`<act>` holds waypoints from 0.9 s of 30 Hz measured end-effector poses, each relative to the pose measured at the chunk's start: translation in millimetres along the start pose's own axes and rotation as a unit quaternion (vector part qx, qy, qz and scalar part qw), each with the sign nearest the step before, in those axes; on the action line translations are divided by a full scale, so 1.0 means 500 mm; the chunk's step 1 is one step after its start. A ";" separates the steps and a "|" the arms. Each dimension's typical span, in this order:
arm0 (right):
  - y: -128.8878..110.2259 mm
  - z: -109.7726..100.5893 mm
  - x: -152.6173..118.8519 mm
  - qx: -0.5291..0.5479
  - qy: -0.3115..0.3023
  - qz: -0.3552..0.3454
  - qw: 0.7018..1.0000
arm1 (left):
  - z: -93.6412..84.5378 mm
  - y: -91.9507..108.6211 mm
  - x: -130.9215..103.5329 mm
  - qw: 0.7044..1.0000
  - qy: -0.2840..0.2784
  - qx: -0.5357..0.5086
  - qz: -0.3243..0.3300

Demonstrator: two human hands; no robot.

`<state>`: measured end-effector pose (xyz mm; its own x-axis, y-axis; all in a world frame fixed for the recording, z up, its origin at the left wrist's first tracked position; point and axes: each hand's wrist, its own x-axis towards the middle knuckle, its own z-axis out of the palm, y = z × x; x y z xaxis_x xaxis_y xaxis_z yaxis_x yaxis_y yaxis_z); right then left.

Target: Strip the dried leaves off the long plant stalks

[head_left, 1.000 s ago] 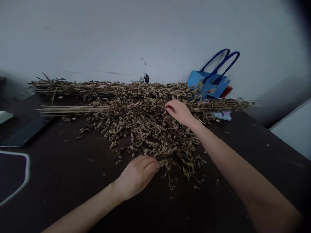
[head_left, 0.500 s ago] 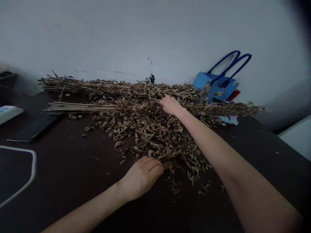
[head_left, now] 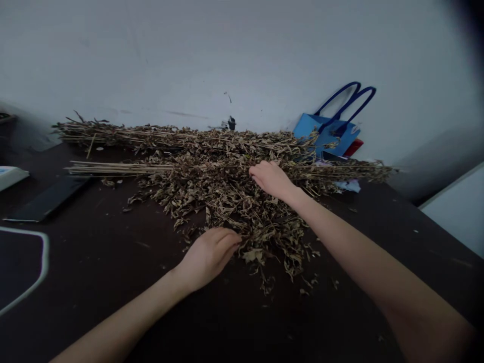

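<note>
A heap of dried leafy stems (head_left: 227, 196), brown and brittle, spreads over the dark table, its bare stalks (head_left: 121, 169) pointing left. At the near edge of the heap, my left hand (head_left: 209, 254) has its fingers pressed together on dried leaves. Further back, over the middle of the heap, my right hand (head_left: 274, 179) is closed with its fingertips among the stems; exactly what lies between them is partly hidden. Behind runs a second long bundle of dried stems (head_left: 170, 136), along the wall.
A blue bag (head_left: 308, 126) with dark blue handles leans against the wall at the back right, beside a red item (head_left: 353, 147). A dark flat phone-like object (head_left: 49, 199) and a white box (head_left: 11, 176) lie left, near a white-edged dark pad (head_left: 43, 257). Leaf crumbs lie scattered.
My right hand has come slightly nearer to me over the heap. My left hand has shifted up and left along its near edge. The view has turned slightly right.
</note>
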<state>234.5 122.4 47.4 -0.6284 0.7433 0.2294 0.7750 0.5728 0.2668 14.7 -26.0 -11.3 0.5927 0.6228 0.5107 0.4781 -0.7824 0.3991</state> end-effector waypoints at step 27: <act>-0.165 0.019 -0.165 0.281 0.075 -0.113 0.950 | -0.089 -0.358 0.245 0.927 -0.100 0.307 -0.193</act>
<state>223.0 17.2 -2.4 -0.7524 0.5466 0.3675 0.5062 0.8369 -0.2083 -27.2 190.0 13.7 0.3798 0.8922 0.2445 0.9217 -0.3876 -0.0173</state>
